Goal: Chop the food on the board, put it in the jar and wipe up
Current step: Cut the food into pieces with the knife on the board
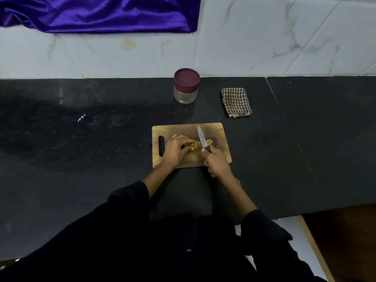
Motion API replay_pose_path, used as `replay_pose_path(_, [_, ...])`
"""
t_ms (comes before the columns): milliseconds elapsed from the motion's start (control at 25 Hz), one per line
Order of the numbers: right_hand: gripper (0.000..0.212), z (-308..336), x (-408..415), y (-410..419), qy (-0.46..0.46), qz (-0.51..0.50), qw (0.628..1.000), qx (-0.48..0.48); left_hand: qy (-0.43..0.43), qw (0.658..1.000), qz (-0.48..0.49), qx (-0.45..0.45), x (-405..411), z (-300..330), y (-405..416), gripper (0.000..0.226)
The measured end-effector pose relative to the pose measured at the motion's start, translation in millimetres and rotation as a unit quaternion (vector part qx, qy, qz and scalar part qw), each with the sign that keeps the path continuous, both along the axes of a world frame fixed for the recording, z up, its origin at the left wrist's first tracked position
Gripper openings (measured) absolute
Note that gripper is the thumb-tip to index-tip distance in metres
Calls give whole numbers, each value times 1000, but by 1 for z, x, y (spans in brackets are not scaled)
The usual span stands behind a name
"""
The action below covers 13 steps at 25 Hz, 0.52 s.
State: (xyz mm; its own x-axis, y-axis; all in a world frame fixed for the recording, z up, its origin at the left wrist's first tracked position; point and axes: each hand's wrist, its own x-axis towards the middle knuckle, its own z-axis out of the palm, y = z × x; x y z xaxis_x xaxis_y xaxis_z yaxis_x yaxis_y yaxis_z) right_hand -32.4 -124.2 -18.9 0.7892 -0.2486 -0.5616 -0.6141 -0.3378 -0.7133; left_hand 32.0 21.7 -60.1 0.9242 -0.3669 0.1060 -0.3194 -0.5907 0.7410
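Wooden chopping board (187, 130), matt and worn, its grain dull under the light. On it, the knife (203, 140): pale smooth blade with a soft sheen, dark handle that looks like plastic. Behind, a clear glossy jar (185, 96) with a smooth maroon plastic lid (186, 79). A checked woven cloth (236, 102), soft and matt. The counter (81, 139) is dark speckled stone, faintly polished. Marble-look wall tiles (284, 37) shine; purple fabric (97, 13) gleams like satin.

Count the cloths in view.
2. A checked cloth lies folded on the counter, right of the jar. A purple cloth hangs on the wall, upper left.
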Motion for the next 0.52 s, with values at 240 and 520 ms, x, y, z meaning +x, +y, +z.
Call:
replay_pose_path(240, [29,2,0,6,-54,133,962,-234,6,1000,2,13,1,-1,0,27])
replay_pose_path(520, [26,2,2,9,-46,162,950,-264,3,1000,6,4,0,-3,0,28])
